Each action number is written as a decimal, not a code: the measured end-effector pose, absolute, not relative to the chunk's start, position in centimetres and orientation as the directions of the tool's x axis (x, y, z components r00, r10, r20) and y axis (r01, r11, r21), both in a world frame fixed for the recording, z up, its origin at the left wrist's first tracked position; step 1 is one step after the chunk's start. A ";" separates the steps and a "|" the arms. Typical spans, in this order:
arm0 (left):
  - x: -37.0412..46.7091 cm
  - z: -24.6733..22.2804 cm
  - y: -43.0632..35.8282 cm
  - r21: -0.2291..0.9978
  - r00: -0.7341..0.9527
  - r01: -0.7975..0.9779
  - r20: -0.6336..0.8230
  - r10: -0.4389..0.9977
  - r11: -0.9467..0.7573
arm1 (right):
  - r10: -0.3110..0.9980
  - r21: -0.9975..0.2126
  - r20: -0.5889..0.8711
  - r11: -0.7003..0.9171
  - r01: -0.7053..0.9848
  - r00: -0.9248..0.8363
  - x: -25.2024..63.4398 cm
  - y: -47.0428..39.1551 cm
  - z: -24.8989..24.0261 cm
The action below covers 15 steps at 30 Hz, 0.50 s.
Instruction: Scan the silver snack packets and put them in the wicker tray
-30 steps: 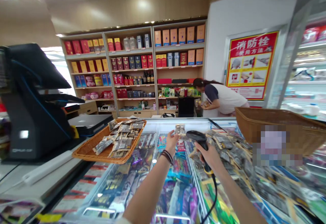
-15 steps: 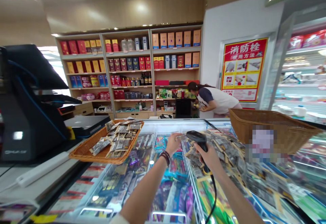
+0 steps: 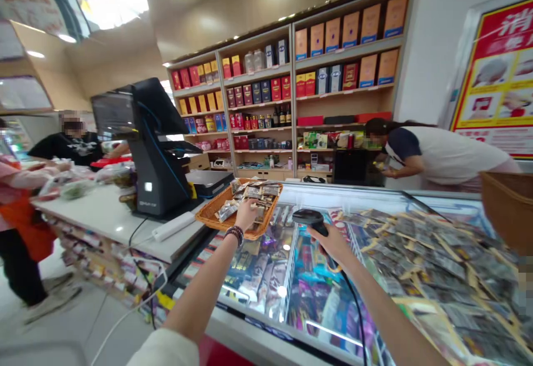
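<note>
Scanner points left above display case

The right hand grips its handle, whose long axis slants down rightward. The left hand is at packets in the basket; whether it holds any, I cannot tell.

From my remote seat I count one black handheld scanner, one shallow orange wicker tray, one brown wicker basket, eight tall orange-and-blue boxes.

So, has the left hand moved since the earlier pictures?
Yes, leftward: the left hand was to the right of the tray; now it is over it, at the packets.
</note>
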<state>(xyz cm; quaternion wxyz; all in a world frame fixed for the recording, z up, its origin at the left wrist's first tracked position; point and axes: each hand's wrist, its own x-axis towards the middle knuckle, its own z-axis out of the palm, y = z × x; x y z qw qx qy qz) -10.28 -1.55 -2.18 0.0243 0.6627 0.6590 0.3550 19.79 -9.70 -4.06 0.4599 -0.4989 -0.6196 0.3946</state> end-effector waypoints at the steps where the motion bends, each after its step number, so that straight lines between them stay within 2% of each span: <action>1: -11.3 -2.2 -1.6 0.478 -0.161 0.876 0.417 0.895 -0.065 | 0.979 -0.948 0.188 0.202 0.246 -0.076 19.3 -9.7 -4.1; 5: -13.3 -2.9 -1.5 0.389 -0.247 0.913 0.285 0.926 0.123 | 0.975 -0.942 0.217 0.220 0.251 -0.042 18.1 -9.7 -5.4; 9: -13.0 -3.7 -0.7 0.326 -0.220 0.933 0.188 0.957 0.150 | 0.975 -0.935 0.221 0.216 0.281 -0.017 18.0 -9.7 -7.3; 13: -13.1 -4.2 0.1 0.353 -0.234 0.919 0.131 0.963 0.175 | 0.970 -0.932 0.242 0.231 0.278 0.007 18.2 -9.7 -8.0; 15: -13.3 -4.2 0.2 0.401 -0.236 0.903 0.162 0.958 0.154 | 0.970 -0.930 0.244 0.230 0.288 0.013 18.2 -9.7 -7.9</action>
